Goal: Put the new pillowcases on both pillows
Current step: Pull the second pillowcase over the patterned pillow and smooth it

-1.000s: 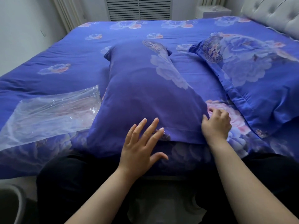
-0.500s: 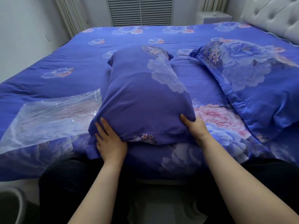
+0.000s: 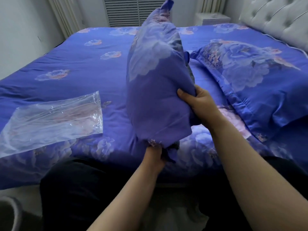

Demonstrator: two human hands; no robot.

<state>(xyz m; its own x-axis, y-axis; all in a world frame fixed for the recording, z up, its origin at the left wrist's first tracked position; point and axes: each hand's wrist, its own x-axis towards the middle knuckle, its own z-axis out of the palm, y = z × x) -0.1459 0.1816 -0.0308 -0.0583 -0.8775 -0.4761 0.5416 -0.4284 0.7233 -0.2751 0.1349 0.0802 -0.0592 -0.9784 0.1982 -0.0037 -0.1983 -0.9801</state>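
Both hands grip the blue pillow stood on end over the bed, left hand bunching its bottom edge, right hand clasping its right side.

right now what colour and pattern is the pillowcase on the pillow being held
Blue-purple with pale flowers, on the held pillow; head view.

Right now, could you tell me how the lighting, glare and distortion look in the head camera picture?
Head view: dim, cool, bluish light with soft shadows; bright glare streaks on the clear plastic bag; wide-angle bending curves the bed edges and stretches the forearms; the raised pillow, gripped by the left hand and right hand, looks slightly soft at its top; the flat pillow reads clearly.
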